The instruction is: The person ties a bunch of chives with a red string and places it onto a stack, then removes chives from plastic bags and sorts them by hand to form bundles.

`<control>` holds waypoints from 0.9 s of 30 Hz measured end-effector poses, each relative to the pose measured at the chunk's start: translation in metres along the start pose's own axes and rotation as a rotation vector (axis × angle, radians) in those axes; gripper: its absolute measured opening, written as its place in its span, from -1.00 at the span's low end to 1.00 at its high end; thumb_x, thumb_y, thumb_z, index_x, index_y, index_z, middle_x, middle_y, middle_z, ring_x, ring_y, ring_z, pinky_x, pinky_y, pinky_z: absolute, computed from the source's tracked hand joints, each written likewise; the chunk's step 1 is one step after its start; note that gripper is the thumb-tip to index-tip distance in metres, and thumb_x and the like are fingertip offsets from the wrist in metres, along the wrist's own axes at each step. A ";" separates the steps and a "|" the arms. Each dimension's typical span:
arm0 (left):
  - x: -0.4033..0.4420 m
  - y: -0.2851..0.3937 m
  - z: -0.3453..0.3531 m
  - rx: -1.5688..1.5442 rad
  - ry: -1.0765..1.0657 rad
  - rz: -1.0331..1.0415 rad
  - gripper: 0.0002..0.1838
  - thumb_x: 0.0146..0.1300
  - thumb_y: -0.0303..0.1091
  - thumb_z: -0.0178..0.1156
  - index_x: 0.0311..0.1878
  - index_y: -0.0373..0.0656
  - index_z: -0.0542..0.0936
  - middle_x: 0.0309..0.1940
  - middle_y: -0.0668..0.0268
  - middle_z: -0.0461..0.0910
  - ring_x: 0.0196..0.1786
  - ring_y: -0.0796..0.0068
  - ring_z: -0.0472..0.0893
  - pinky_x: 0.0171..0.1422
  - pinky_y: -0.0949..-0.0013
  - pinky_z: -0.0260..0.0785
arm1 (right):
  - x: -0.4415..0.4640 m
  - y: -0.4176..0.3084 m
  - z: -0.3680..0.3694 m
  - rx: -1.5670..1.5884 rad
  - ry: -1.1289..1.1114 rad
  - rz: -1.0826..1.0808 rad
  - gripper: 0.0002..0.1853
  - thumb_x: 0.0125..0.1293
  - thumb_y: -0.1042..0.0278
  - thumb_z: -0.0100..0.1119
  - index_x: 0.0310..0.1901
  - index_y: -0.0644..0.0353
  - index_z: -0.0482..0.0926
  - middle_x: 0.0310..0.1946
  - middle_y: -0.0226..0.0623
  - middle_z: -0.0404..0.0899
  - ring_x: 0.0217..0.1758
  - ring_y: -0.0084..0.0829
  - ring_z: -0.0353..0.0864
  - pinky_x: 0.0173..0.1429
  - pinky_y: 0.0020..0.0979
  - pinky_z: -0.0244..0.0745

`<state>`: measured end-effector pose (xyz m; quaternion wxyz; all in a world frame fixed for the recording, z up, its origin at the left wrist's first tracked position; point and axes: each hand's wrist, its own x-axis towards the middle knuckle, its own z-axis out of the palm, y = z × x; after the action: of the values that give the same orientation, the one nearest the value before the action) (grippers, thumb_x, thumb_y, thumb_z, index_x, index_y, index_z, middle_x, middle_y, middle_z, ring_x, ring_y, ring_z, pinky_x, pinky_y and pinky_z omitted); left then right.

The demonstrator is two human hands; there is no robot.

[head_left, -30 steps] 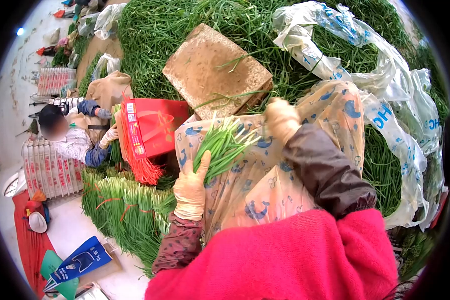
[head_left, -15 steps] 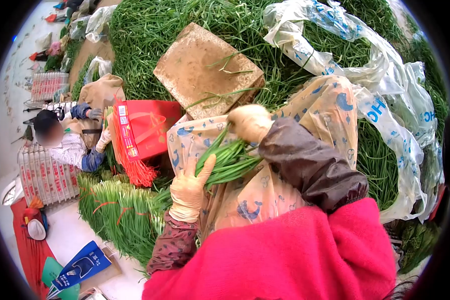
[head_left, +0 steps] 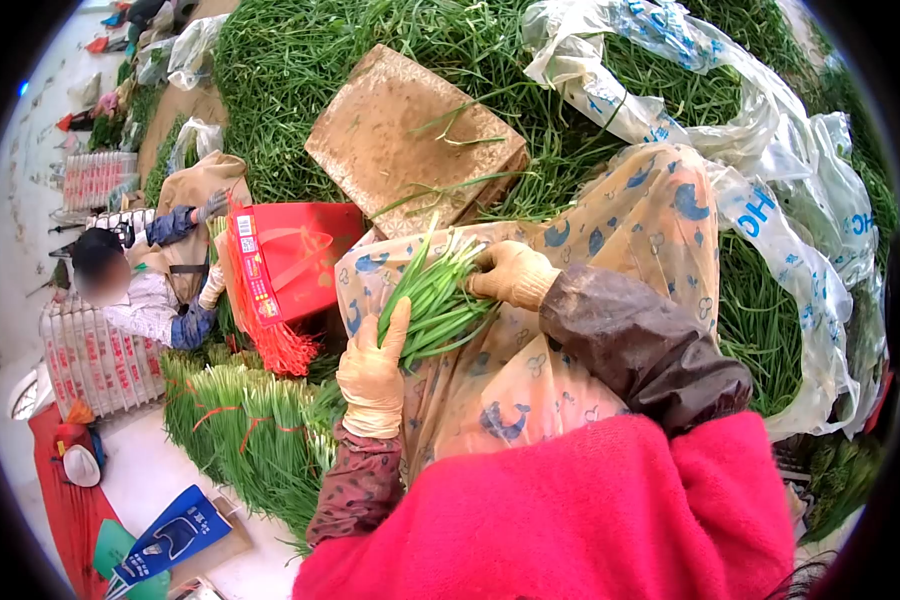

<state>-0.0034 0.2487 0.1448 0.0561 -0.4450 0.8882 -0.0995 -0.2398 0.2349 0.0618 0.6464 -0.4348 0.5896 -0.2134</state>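
My left hand (head_left: 372, 372), in a pale glove, is wrapped round a bunch of green chives (head_left: 430, 318) above my lap, its thumb pointing up along the stalks. The pale stem ends point up and to the right. At the bunch's right side, my right hand (head_left: 515, 274), gloved too, has its fingers closed on some of the stalks near those ends; its fingertips are partly hidden. A clear plastic apron (head_left: 505, 385) with blue whale prints covers my knees under both hands.
Loose chives (head_left: 280, 90) are heaped ahead, with a worn brown board (head_left: 410, 135) on them. A red box (head_left: 295, 258) with red ties (head_left: 280, 345) stands left, near tied chive bundles (head_left: 240, 420). Plastic sheeting (head_left: 770, 130) lies right. A co-worker (head_left: 145, 290) sits far left.
My right hand has come down and slightly right, from a blurred position above the bunch to its side. The bunch now sits more upright, its pale ends in view.
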 end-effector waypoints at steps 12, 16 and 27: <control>-0.026 -0.034 0.013 -1.178 -0.161 -0.480 -0.37 0.03 -0.72 0.22 0.24 -0.14 0.43 -0.08 0.21 0.64 -0.17 0.50 0.62 -0.20 0.46 0.47 | 0.046 0.028 -0.087 -0.800 0.321 0.331 -0.61 0.13 0.26 0.20 0.02 0.17 0.57 -0.07 -0.07 0.60 0.05 -0.18 0.59 0.10 -0.21 0.51; -0.022 -0.030 0.006 -1.626 -0.345 -0.819 -0.53 0.01 -0.67 0.30 0.07 -0.31 0.50 -0.20 0.17 0.67 -0.49 0.58 0.54 -0.47 0.53 0.38 | 0.020 -0.004 -0.079 -0.277 0.075 -0.058 -0.37 0.13 0.33 0.31 0.26 0.21 0.37 0.15 -0.18 0.51 0.19 -0.29 0.49 0.20 -0.35 0.44; -0.014 -0.018 0.002 -1.944 -0.643 -0.841 -0.55 0.07 -0.56 0.25 0.08 -0.30 0.46 -0.51 0.34 0.47 -0.59 0.59 0.36 -0.54 0.49 0.19 | 0.043 0.004 -0.039 0.497 0.110 -0.267 -0.67 0.15 0.45 0.25 -0.01 0.21 0.60 -0.29 -0.41 0.63 -0.26 -0.61 0.55 -0.14 -0.53 0.49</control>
<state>0.0195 0.2486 0.1474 -0.1273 -0.5710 0.3099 0.7495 -0.2684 0.1910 0.0371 0.6666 -0.3244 0.4907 -0.4578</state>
